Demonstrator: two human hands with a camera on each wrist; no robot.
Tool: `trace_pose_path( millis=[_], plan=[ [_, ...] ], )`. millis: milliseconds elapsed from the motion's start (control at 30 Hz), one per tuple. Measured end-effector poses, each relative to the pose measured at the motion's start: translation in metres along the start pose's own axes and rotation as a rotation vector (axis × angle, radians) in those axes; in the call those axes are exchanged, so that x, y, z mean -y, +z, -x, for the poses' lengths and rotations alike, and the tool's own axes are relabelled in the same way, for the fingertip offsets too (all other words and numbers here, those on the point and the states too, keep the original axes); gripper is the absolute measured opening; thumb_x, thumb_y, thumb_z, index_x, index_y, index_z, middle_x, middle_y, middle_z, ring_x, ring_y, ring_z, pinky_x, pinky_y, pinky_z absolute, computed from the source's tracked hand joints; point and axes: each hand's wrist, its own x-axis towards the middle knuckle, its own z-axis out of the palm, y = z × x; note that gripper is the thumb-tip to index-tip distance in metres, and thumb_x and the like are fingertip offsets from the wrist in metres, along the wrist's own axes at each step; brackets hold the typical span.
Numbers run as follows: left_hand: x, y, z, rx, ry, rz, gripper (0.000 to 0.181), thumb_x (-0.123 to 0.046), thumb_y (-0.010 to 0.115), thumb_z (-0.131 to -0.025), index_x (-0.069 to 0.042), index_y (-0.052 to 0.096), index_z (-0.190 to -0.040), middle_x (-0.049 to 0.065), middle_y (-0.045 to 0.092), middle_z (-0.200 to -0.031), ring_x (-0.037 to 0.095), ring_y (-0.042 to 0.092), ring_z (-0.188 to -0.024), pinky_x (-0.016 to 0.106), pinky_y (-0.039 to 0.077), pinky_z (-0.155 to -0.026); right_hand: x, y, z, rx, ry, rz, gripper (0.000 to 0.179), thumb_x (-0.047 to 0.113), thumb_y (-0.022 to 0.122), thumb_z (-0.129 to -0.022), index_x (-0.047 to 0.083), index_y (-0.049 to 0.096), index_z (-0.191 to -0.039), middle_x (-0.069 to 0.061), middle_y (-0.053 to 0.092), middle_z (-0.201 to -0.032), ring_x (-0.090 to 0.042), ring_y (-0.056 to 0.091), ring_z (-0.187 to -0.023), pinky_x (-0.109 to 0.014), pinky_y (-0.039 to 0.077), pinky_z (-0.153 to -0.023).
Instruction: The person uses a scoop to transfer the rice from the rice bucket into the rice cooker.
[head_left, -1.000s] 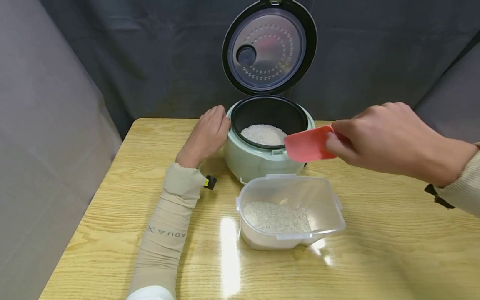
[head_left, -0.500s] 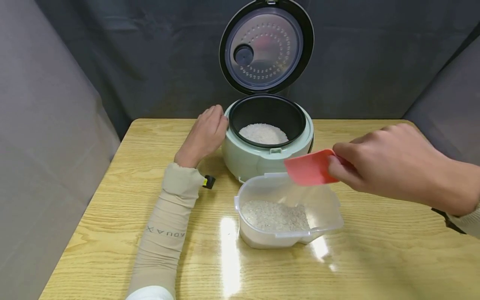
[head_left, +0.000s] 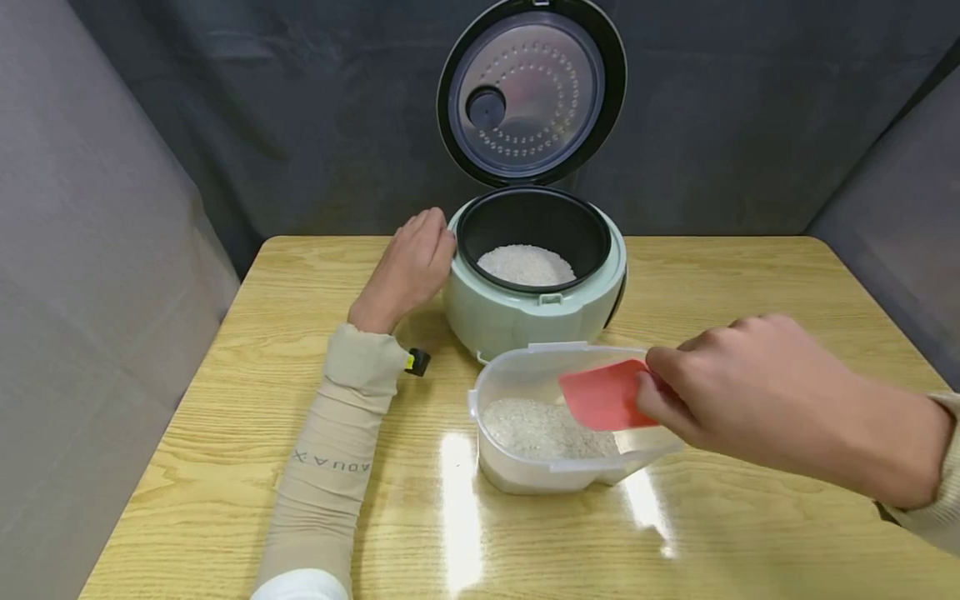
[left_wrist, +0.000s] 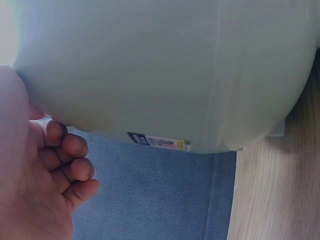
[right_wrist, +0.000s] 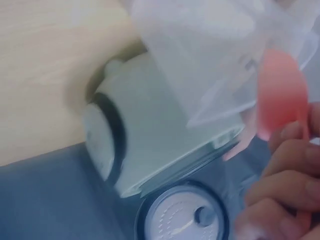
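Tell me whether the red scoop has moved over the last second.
Yes. The red scoop has come down and toward the camera, from over the rice cooker rim into the clear container mouth, gripped by the right hand.

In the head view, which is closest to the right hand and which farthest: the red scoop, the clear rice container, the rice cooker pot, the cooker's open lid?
1. Red scoop: held in the right hand.
2. Clear rice container: just under the scoop, toward the near edge of the table.
3. Rice cooker pot: behind the container.
4. Open lid: upright at the back.

Left hand (head_left: 411, 268) rests with fingers loosely curled, forearm flat; right hand (head_left: 757, 392) reaches in, fingers pinched
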Motion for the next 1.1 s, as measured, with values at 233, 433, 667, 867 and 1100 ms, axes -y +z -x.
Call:
trace_pose_path(
  millis=[233,433,667,867,1100],
  plan=[
    [0.001,0.0,0.0,0.003,-0.001,0.007,0.025,-0.021,0.033,-0.106,-0.007,0.046,-0.09,0.009,0.042,-0.084,0.027,0.042,-0.08,0.035,0.034,-0.077,0.01,0.006,0.003,0.084,0.046,0.036,0.037,0.023,0.062,-0.083,0.025,0.035,-0.057,0.013,0.024,-0.049,-0.007,0.016,-0.048,-0.025,0.012,-0.044],
    [0.001,0.0,0.0,0.005,0.001,0.007,0.025,-0.021,0.033,-0.106,-0.006,0.046,-0.09,0.009,0.042,-0.084,0.027,0.042,-0.08,0.035,0.033,-0.077,0.011,0.012,-0.001,0.132,0.044,0.047,0.039,0.022,0.064,-0.083,0.024,0.035,-0.056,0.012,0.024,-0.05,-0.008,0.016,-0.049,-0.025,0.013,-0.042],
    [0.0,0.0,0.0,0.001,0.001,0.004,0.026,-0.021,0.033,-0.106,-0.006,0.046,-0.089,0.009,0.041,-0.084,0.028,0.041,-0.08,0.035,0.033,-0.076,0.017,0.019,-0.009,0.269,0.081,0.061,0.046,0.016,0.066,-0.082,0.025,0.031,-0.053,0.01,0.019,-0.054,-0.011,0.015,-0.054,-0.027,0.016,-0.042],
    [0.002,0.0,0.0,-0.004,0.006,0.007,0.025,-0.02,0.033,-0.106,-0.006,0.046,-0.089,0.009,0.041,-0.083,0.028,0.041,-0.08,0.035,0.033,-0.077,0.021,0.026,-0.017,0.315,0.078,0.069,0.047,0.013,0.064,-0.079,0.025,0.028,-0.052,0.01,0.017,-0.055,-0.011,0.014,-0.056,-0.027,0.017,-0.043],
    [0.002,0.0,0.0,0.0,0.001,0.004,0.024,-0.02,0.034,-0.105,-0.007,0.046,-0.09,0.009,0.042,-0.084,0.027,0.042,-0.081,0.035,0.033,-0.077,0.031,0.033,-0.022,0.31,0.031,0.157,0.047,0.009,0.069,-0.076,0.023,0.031,-0.05,0.009,0.025,-0.05,-0.012,0.02,-0.051,-0.028,0.028,-0.038]
  ],
)
